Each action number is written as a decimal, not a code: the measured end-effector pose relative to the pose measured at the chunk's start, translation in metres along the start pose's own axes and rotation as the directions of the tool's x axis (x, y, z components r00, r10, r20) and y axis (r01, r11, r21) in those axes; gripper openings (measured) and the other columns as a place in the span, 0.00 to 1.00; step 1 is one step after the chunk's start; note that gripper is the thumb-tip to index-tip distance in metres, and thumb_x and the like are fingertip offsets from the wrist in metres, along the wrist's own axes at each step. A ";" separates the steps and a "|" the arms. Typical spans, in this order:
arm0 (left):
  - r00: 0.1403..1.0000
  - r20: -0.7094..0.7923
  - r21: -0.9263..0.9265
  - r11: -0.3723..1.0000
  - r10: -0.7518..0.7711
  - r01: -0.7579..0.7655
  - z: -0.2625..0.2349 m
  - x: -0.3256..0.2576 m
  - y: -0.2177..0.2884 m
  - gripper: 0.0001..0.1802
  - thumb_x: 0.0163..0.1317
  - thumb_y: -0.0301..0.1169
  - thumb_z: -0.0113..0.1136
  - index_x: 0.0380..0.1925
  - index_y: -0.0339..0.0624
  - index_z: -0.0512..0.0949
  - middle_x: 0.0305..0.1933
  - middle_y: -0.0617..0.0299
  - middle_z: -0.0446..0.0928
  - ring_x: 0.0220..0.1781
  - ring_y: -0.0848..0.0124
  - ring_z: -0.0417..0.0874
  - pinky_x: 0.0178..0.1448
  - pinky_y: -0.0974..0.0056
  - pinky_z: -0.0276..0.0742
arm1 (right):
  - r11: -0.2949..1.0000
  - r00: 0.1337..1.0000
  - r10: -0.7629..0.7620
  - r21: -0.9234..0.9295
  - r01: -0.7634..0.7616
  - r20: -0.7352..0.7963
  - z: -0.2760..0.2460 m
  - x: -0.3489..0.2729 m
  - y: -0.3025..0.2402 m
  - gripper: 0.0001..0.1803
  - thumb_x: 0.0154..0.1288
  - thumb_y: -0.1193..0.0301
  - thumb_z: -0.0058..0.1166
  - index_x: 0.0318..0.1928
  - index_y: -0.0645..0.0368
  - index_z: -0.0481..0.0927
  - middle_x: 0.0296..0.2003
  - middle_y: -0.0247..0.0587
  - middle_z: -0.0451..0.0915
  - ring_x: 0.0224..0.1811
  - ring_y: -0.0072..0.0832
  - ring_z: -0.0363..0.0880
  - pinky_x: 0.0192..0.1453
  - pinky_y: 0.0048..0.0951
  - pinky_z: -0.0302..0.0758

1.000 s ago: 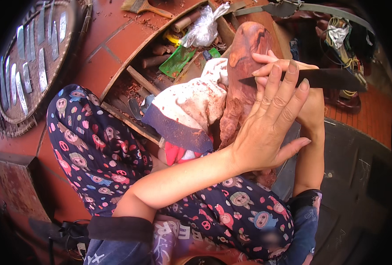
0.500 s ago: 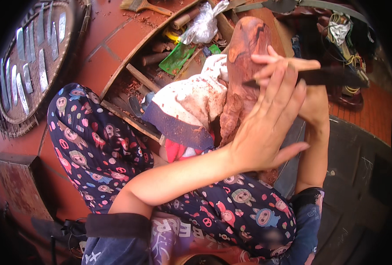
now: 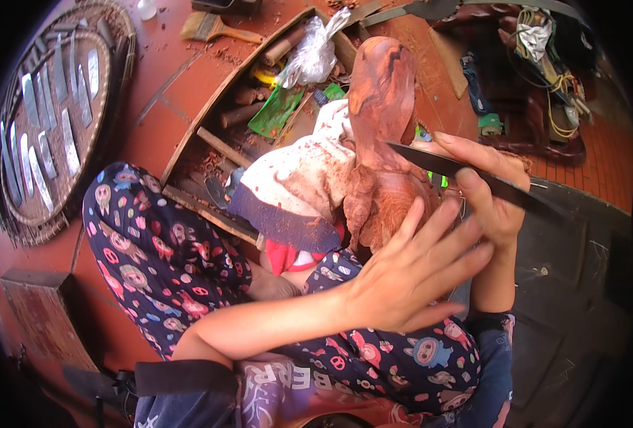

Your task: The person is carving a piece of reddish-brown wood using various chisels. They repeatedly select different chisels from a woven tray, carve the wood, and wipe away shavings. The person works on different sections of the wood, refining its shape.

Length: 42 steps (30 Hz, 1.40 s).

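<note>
A reddish-brown wood carving (image 3: 381,93) stands tilted in front of me, with a rounded smooth top and a rougher, grained lower part. My right hand (image 3: 498,200) grips a dark flat carving blade (image 3: 466,171), whose pointed tip lies near the carving's narrow middle; I cannot tell whether it touches. Across the carving's lower end reaches my left hand (image 3: 409,271), fingers stretched and apart, holding nothing; contact with the wood cannot be made out. A white cloth (image 3: 295,160) with a dark blue border, sprinkled with wood dust, lies against the carving's left side.
A wooden tray (image 3: 188,143) behind the cloth holds wood pieces, a green packet (image 3: 277,110) and a clear plastic bag (image 3: 316,53). Several metal blades lie in a round woven basket (image 3: 92,160) at left. Beyond the tray is a brush (image 3: 224,28); a wooden block (image 3: 42,314) sits lower left.
My left hand has dropped toward me, away from the right hand. My right hand has also come lower, and the blade now slants down to the right. The view has shifted slightly.
</note>
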<state>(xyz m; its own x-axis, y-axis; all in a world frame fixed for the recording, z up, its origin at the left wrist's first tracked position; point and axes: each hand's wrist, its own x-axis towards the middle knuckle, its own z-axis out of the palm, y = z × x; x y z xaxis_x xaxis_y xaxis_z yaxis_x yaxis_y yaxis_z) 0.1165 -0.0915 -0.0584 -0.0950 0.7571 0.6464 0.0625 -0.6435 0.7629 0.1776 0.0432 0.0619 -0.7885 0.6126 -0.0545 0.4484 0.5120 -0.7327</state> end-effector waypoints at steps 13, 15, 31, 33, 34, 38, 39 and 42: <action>0.945 -0.322 -0.250 0.968 -0.062 -0.022 -0.005 -0.015 0.004 0.34 0.51 0.28 0.78 0.61 0.37 0.78 0.71 0.42 0.72 0.71 0.39 0.72 0.69 0.42 0.71 | 0.965 0.992 -0.111 -0.244 0.093 -0.064 0.007 -0.005 0.003 0.12 0.59 0.81 0.65 0.24 0.62 0.74 0.29 0.45 0.83 0.27 0.27 0.82 0.31 0.27 0.76; 0.923 -0.381 -0.225 0.974 -0.061 -0.029 -0.031 -0.003 0.001 0.30 0.52 0.24 0.77 0.57 0.37 0.81 0.63 0.44 0.81 0.56 0.51 0.88 0.55 0.55 0.86 | 0.951 0.973 -0.224 -0.230 0.208 -0.047 0.003 0.009 0.009 0.09 0.59 0.78 0.66 0.28 0.62 0.77 0.29 0.39 0.80 0.25 0.25 0.77 0.29 0.27 0.71; 0.877 0.463 0.343 0.887 0.128 -0.311 -0.138 0.117 -0.062 0.12 0.49 0.32 0.77 0.29 0.40 0.84 0.60 0.48 0.81 0.71 0.46 0.74 0.77 0.45 0.66 | 0.847 0.845 -0.298 -0.285 0.448 0.444 -0.032 0.055 -0.015 0.09 0.70 0.68 0.59 0.39 0.62 0.82 0.30 0.37 0.81 0.30 0.28 0.81 0.35 0.29 0.77; 0.846 0.529 0.362 0.885 0.065 -0.294 -0.141 0.121 -0.069 0.17 0.48 0.34 0.78 0.37 0.42 0.84 0.58 0.48 0.81 0.67 0.49 0.78 0.76 0.44 0.68 | 0.806 0.786 -0.421 -0.210 0.553 0.452 -0.025 0.062 -0.001 0.08 0.63 0.70 0.62 0.39 0.60 0.84 0.32 0.40 0.83 0.34 0.34 0.83 0.39 0.34 0.78; 0.827 0.562 0.389 0.884 -0.005 -0.259 -0.144 0.122 -0.069 0.21 0.47 0.35 0.78 0.42 0.43 0.84 0.56 0.48 0.82 0.64 0.50 0.80 0.75 0.45 0.69 | 0.795 0.770 -0.453 -0.187 0.577 0.450 -0.020 0.064 0.004 0.08 0.60 0.70 0.64 0.39 0.59 0.85 0.33 0.42 0.84 0.35 0.37 0.83 0.41 0.36 0.79; 0.849 0.516 0.456 0.804 0.111 -0.382 -0.141 0.116 -0.072 0.25 0.45 0.39 0.79 0.44 0.45 0.84 0.44 0.51 0.86 0.51 0.52 0.87 0.65 0.49 0.80 | 0.942 0.869 -0.210 -0.144 0.302 0.448 -0.009 0.068 -0.001 0.09 0.57 0.72 0.62 0.38 0.62 0.84 0.32 0.43 0.85 0.35 0.35 0.84 0.41 0.35 0.81; 0.799 0.575 0.551 0.805 -0.176 -0.219 -0.146 0.125 -0.058 0.24 0.46 0.40 0.80 0.43 0.44 0.85 0.41 0.54 0.87 0.47 0.56 0.90 0.57 0.52 0.85 | 0.954 0.888 -0.173 -0.151 0.258 0.427 -0.011 0.067 -0.005 0.09 0.57 0.73 0.60 0.37 0.64 0.84 0.31 0.43 0.85 0.33 0.33 0.85 0.39 0.34 0.81; 0.733 0.675 0.116 0.969 0.083 -0.217 -0.153 0.141 -0.086 0.21 0.50 0.35 0.81 0.43 0.42 0.85 0.41 0.56 0.88 0.46 0.62 0.90 0.54 0.57 0.87 | 0.953 0.891 -0.106 -0.209 0.218 0.442 -0.013 0.077 -0.025 0.08 0.55 0.75 0.58 0.34 0.67 0.83 0.28 0.44 0.85 0.29 0.30 0.85 0.35 0.31 0.82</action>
<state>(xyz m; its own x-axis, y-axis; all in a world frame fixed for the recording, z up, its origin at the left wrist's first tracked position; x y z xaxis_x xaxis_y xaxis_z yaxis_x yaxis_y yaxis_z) -0.0541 0.0534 -0.0353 0.6063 0.5780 0.5462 0.1969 -0.7746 0.6011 0.1113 0.0854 0.0852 -0.9360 0.2248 -0.2708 0.3440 0.7473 -0.5686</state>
